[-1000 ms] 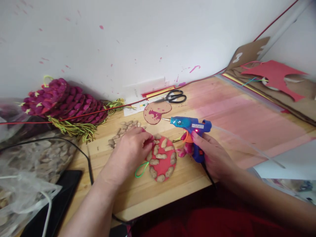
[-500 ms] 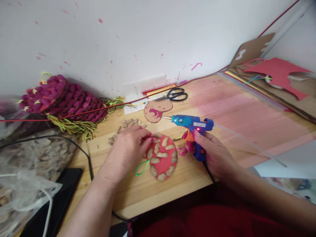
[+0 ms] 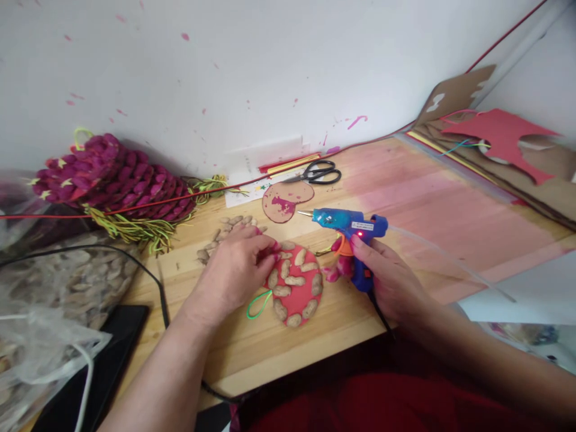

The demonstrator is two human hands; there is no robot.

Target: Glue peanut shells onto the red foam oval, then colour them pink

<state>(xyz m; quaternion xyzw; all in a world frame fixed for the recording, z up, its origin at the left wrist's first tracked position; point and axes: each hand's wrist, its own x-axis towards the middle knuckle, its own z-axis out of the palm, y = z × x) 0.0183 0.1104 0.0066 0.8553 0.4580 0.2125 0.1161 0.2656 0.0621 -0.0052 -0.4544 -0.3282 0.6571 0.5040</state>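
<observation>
Barely a shift: the left hand point(image 3: 234, 267) still presses bent fingertips, gripping nothing, onto peanut shells point(image 3: 294, 281) at the red disc's point(image 3: 297, 300) upper-left rim, while the right hand point(image 3: 391, 282) stays clenched round the glue gun point(image 3: 348, 225) just right of it, so that shell seemingly is still being set.

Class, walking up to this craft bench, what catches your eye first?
The blue glue gun, gripped in the right hand at centre, its red light on. Left of it, the left hand rests on a red disc ringed with peanut shells. At far left lies a magenta scaled ornament.
</observation>
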